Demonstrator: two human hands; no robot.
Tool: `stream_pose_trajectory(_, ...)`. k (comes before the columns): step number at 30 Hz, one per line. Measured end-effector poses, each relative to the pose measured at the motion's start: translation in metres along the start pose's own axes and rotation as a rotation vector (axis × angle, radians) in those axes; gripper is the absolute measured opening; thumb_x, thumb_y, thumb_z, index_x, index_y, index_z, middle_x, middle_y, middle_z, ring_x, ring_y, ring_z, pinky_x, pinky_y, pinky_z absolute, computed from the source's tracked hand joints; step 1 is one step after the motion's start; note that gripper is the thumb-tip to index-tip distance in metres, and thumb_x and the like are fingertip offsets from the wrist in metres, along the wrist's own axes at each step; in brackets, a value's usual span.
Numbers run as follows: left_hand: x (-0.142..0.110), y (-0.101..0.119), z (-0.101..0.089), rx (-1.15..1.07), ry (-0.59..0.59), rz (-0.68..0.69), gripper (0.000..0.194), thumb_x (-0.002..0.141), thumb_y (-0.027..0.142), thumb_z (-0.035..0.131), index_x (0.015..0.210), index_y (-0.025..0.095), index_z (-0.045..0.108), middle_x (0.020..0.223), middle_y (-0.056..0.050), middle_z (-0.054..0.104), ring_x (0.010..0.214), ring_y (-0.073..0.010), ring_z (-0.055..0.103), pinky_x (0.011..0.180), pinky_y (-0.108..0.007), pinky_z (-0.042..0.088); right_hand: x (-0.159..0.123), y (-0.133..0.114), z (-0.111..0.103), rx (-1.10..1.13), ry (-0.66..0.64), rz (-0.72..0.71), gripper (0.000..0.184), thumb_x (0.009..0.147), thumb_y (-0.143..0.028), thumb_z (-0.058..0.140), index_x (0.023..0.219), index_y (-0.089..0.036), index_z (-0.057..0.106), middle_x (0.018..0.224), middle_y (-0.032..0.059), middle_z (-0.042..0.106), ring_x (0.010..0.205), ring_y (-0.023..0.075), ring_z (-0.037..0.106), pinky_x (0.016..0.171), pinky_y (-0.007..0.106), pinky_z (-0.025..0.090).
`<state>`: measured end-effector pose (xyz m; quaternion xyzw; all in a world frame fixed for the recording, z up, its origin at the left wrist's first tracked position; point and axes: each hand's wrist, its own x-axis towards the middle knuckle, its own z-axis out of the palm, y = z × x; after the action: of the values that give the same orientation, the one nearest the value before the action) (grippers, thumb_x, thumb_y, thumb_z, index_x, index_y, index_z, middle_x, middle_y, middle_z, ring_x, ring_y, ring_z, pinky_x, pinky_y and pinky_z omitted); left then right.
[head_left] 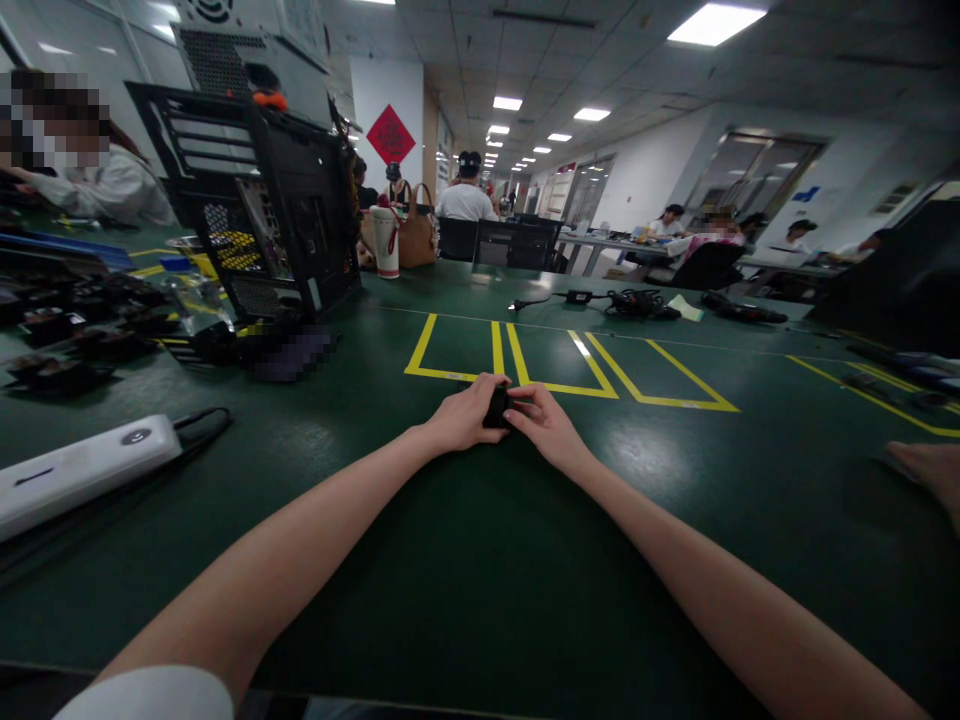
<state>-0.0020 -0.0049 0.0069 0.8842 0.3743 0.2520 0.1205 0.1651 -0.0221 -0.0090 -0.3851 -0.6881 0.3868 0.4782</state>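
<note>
A small black part (496, 408) sits between my two hands, low over the green table, just on the near side of the yellow tape outlines. My left hand (466, 412) is wrapped round its left side, thumb below and fingers above. From the right, my right hand (546, 422) pinches at the part with thumb and fingertips. Its exact kind is too dark and too small to tell, and the fingers cover much of it.
Yellow tape outlines (541, 388) mark the green table (480, 570). An open computer case (300, 215) and a white power strip (90, 470) stand left, with dark parts (67, 325) beyond. Black cables (637, 302) lie at the back. Another person's hand (926, 470) rests at right.
</note>
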Motion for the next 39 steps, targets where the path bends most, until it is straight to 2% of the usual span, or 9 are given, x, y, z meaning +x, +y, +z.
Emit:
stream_pose_trajectory(4, -0.0004, 0.0004, -0.001, -0.009, -0.009, -0.001, 0.059, 0.068, 0.028, 0.057, 0.116, 0.023, 0.023, 0.117, -0.008, 0.039, 0.097, -0.0234, 0.052, 0.075, -0.037, 0.046, -0.0006, -0.0013, -0.0012, -0.021, -0.009, 0.053, 0.033, 0.07, -0.027, 0.058, 0.101, -0.023, 0.047, 0.108, 0.0037, 0.051, 0.101, 0.0184, 0.053, 0.09, 0.038, 0.043)
stream_pose_trajectory(8, -0.0015, 0.0006, -0.0024, -0.018, -0.016, 0.015, 0.058, 0.069, 0.027, 0.057, 0.116, 0.023, 0.023, 0.118, -0.008, 0.039, 0.097, -0.0232, 0.052, 0.075, -0.037, 0.047, -0.0021, -0.004, -0.0007, 0.033, -0.031, 0.056, 0.034, 0.068, -0.026, 0.06, 0.1, -0.024, 0.047, 0.106, 0.0024, 0.051, 0.101, 0.0184, 0.053, 0.087, 0.037, 0.045)
stream_pose_trajectory(16, -0.0014, -0.001, -0.0017, -0.026, -0.003, 0.044, 0.058, 0.07, 0.029, 0.056, 0.117, 0.022, 0.023, 0.117, -0.009, 0.04, 0.096, -0.0236, 0.052, 0.075, -0.037, 0.046, -0.0009, -0.0027, -0.0004, 0.038, 0.0, 0.021, 0.024, 0.07, -0.026, 0.058, 0.092, -0.023, 0.048, 0.1, 0.0012, 0.052, 0.097, 0.0165, 0.055, 0.087, 0.035, 0.045)
stream_pose_trajectory(21, -0.002, -0.0017, -0.0028, -0.04, -0.021, 0.03, 0.058, 0.071, 0.029, 0.056, 0.118, 0.023, 0.022, 0.118, -0.008, 0.039, 0.096, -0.0228, 0.052, 0.074, -0.036, 0.046, -0.0005, -0.0037, -0.0024, -0.015, -0.019, 0.064, 0.032, 0.072, -0.026, 0.057, 0.102, -0.023, 0.047, 0.108, 0.004, 0.051, 0.101, 0.0179, 0.053, 0.09, 0.037, 0.043)
stream_pose_trajectory(27, -0.0007, -0.0027, -0.0004, -0.023, -0.007, 0.032, 0.06, 0.069, 0.028, 0.057, 0.117, 0.023, 0.022, 0.117, -0.008, 0.039, 0.098, -0.0244, 0.051, 0.075, -0.038, 0.046, -0.0027, -0.0033, -0.0009, 0.037, -0.048, 0.042, 0.036, 0.068, -0.025, 0.061, 0.1, -0.023, 0.044, 0.108, 0.0035, 0.05, 0.103, 0.0184, 0.052, 0.089, 0.037, 0.044)
stream_pose_trajectory(34, -0.0011, -0.0013, -0.0018, -0.036, -0.011, 0.026, 0.058, 0.069, 0.029, 0.058, 0.116, 0.023, 0.024, 0.117, -0.008, 0.04, 0.098, -0.0241, 0.052, 0.076, -0.038, 0.046, -0.0002, 0.0001, -0.0004, 0.006, -0.005, 0.026, 0.023, 0.073, -0.029, 0.055, 0.094, -0.023, 0.048, 0.102, 0.0018, 0.053, 0.095, 0.0164, 0.056, 0.086, 0.036, 0.045)
stream_pose_trajectory(39, -0.0014, -0.0032, -0.0008, -0.034, -0.005, 0.028, 0.06, 0.069, 0.03, 0.058, 0.117, 0.023, 0.023, 0.117, -0.008, 0.041, 0.097, -0.0243, 0.052, 0.076, -0.038, 0.047, 0.0011, -0.0008, -0.0028, -0.025, -0.002, 0.042, 0.032, 0.073, -0.027, 0.056, 0.103, -0.023, 0.047, 0.108, 0.0046, 0.052, 0.099, 0.0179, 0.054, 0.09, 0.038, 0.042)
